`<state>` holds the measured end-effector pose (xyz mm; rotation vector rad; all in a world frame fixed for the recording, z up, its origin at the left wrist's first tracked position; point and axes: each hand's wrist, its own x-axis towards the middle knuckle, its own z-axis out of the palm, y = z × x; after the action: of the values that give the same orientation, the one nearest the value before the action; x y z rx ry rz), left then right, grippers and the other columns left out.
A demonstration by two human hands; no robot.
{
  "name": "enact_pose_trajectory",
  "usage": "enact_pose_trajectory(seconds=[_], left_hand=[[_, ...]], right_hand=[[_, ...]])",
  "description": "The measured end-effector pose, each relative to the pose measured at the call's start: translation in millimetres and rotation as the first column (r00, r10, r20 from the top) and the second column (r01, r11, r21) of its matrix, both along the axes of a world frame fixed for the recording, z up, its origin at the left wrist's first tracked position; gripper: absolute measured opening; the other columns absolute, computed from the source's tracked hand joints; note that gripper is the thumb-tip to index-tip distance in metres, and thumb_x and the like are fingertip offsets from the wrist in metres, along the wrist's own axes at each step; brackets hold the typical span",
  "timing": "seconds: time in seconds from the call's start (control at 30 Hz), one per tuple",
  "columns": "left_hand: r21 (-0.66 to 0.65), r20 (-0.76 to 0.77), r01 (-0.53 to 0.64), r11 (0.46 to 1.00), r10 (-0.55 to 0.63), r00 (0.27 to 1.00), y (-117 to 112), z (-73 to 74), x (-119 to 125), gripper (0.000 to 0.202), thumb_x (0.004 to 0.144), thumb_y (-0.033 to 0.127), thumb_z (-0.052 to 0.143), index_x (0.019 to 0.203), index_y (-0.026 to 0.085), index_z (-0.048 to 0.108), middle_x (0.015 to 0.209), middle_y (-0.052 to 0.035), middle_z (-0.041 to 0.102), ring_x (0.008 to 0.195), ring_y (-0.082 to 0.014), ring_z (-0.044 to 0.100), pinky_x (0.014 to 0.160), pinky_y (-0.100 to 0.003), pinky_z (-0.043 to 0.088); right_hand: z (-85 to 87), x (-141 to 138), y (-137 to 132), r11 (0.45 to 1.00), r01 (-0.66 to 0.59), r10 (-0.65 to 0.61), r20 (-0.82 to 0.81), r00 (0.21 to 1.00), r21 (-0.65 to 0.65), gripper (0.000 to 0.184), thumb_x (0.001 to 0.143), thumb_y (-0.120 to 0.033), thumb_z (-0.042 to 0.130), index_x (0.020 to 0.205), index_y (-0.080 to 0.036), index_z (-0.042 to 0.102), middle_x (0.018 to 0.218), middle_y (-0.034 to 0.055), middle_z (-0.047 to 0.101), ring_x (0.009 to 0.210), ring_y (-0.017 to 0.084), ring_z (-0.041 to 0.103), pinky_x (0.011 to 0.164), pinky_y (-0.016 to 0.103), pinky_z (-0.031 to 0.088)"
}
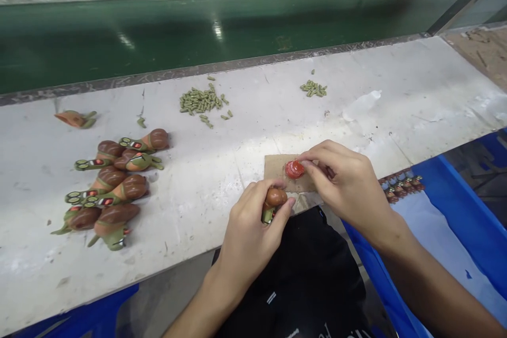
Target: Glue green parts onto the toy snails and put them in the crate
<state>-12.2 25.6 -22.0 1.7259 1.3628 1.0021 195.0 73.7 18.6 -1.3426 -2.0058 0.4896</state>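
My left hand is clenched around a brown-and-green toy snail, held just above the desk. My right fingers grasp a red piece, pressing it onto a cardboard scrap beside the snail. More snails lie in a heap to my left, with green pellets beyond them.

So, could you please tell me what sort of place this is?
It is probably a small factory workshop where toys are assembled by hand. A green conveyor belt seems to run behind a long white workbench, snail-shaped toys lie in a group, and the left hand holds another.
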Motion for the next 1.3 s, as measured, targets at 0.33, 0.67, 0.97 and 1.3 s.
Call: enact_pose_trajectory(seconds=[0.33, 0.67, 0.97, 1.3], left_hand=[[-0.045, 0.097, 0.011, 0.999, -0.006, 0.995, -4, -3.9, -9, 0.023, 0.11, 0.025, 0.077, 0.132, 0.03, 0.07, 0.118, -0.0057, 0.083, 0.107, -0.0272, 0.082, 0.093, -0.042, 0.064], [-0.231, 0.469, 0.16, 0.96, -0.035, 0.882, -21, 3.6, -20, 0.015, 0.123, 0.037, 0.065, 0.137, 0.04, 0.068, 0.122, 0.0007, 0.077, 0.109, -0.0173, 0.076, 0.098, -0.029, 0.064], [-0.16, 0.448, 0.177, 0.971, -0.089, 0.89, -12, 2.2, -9, 0.026, 0.114, 0.023, 0.075, 0.135, 0.037, 0.079, 0.127, 0.0011, 0.082, 0.118, -0.0204, 0.079, 0.105, -0.032, 0.063], [-0.139, 0.382, 0.213, 0.967, -0.146, 0.913, -13, 3.1, -10, 0.022, 0.117, 0.026, 0.073, 0.135, 0.038, 0.078, 0.123, 0.0023, 0.079, 0.115, -0.0192, 0.074, 0.102, -0.03, 0.058]], right_hand=[[4.9, -2, -15, 0.993, 0.086, -0.098, -0.148, 0.984, -0.086, 0.025, 0.111, -0.011, 0.069, 0.109, -0.027, 0.088, 0.108, 0.0058, 0.086, 0.094, 0.024, 0.082, 0.077, 0.037, 0.066], [-6.7, -15, -48, 0.88, 0.003, -0.353, -0.652, 0.671, -0.474, 0.006, 0.107, -0.029, 0.089, 0.106, -0.032, 0.094, 0.104, 0.0014, 0.092, 0.097, 0.02, 0.091, 0.09, 0.029, 0.077], [-8.9, -21, -51, 0.868, -0.031, -0.374, -0.694, 0.615, -0.496, 0.008, 0.104, -0.024, 0.089, 0.103, -0.031, 0.095, 0.107, 0.0032, 0.094, 0.096, 0.025, 0.092, 0.089, 0.037, 0.081], [-11.8, -22, -54, 0.894, 0.045, -0.349, -0.628, 0.696, -0.447, 0.014, 0.101, -0.021, 0.09, 0.1, -0.034, 0.095, 0.109, 0.0006, 0.091, 0.108, 0.022, 0.088, 0.098, 0.034, 0.076]])
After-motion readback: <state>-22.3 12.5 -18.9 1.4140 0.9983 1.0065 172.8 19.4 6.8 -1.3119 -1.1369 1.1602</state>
